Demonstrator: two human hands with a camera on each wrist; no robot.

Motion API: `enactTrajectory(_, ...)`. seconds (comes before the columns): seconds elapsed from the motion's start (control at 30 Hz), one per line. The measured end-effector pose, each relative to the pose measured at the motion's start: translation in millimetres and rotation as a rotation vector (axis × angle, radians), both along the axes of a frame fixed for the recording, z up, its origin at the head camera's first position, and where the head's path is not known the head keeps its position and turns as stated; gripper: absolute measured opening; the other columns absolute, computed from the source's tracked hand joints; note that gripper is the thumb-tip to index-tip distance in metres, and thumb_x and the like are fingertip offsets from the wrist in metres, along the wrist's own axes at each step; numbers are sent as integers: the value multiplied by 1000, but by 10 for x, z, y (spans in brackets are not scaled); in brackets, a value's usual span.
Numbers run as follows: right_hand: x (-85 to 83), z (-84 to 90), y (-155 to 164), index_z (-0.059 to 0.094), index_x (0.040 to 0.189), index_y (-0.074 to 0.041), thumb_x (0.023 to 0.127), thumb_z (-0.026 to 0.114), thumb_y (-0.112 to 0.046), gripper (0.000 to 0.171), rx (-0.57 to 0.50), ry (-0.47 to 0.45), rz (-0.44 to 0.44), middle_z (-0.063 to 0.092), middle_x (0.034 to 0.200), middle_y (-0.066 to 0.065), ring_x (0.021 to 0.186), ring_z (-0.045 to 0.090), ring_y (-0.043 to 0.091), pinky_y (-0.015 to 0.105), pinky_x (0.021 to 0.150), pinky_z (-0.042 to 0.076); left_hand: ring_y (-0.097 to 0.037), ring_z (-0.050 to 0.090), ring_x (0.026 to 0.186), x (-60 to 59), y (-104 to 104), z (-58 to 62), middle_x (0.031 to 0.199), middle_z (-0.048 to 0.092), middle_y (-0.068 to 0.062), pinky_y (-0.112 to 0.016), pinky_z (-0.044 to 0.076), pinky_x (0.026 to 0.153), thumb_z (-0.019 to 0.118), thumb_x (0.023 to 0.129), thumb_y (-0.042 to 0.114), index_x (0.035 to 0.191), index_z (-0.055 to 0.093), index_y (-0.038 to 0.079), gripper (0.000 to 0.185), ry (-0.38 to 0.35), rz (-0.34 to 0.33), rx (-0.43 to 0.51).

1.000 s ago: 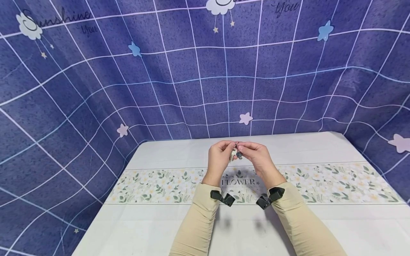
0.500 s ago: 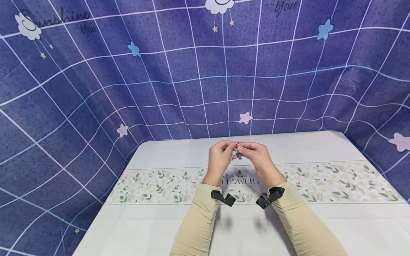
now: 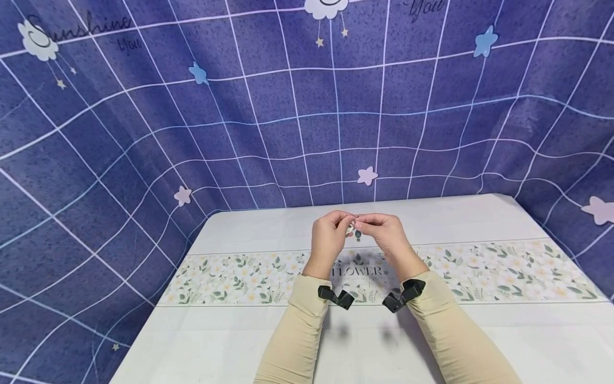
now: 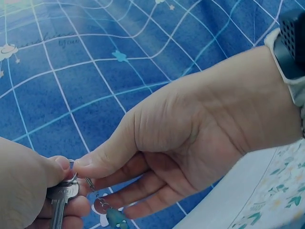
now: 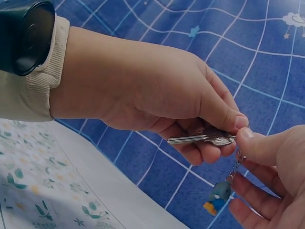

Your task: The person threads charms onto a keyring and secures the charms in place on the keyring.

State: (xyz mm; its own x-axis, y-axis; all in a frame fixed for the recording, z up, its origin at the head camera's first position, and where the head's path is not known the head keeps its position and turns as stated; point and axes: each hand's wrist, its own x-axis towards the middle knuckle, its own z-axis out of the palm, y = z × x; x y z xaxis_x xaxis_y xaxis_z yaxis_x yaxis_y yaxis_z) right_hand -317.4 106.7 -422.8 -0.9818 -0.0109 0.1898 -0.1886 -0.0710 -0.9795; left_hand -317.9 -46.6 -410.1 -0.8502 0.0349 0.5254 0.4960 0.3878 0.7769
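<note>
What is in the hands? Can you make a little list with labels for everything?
left hand: pinches the silver key by its head, held above the table
right hand: thumb and finger pinch the key ring
charm: small, blue with an orange bit, hangs on a short chain under the ring
table: white cloth with a flowery strip across the middle, below both hands
backdrop: blue cloth with white grid lines, stars and clouds
sleeves: beige, a black camera strapped at each wrist
</note>
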Motion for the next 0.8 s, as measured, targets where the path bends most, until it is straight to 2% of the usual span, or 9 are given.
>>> enactTrajectory(0.23,-16,-1,26,74,101,10,89,77,-3,18,81,31,-26,76,105,14,90,68,6,24,87,54,-5,66,61,-1,-17,-2,79,75,-5,-17,53,56,70,96,17,90,77,5,15,65,21,-118)
enactTrajectory(0.47,-27,-12,53,75,101,8,88,79,-8,21,189,75,-34,74,106,19,88,68,7,22,82,54,-7,70,68,-45,-38,-31,86,76,-6,-15,55,61,70,96,17,92,77,5,14,46,-19,-135)
enactTrajectory(0.63,-16,14,66,78,95,3,86,80,-8,15,305,170,-69,75,102,17,87,69,13,21,77,55,-7,71,71,-62,-55,-40,89,77,-6,-16,56,64,69,96,19,94,77,6,16,20,-49,-126)
enactTrajectory(0.8,12,50,61,80,92,-1,84,81,-8,10,457,333,-111,76,97,12,87,71,21,26,76,57,-8,71,72,-71,-78,-40,91,77,-4,-18,56,65,68,96,21,95,78,8,16,30,-56,-139)
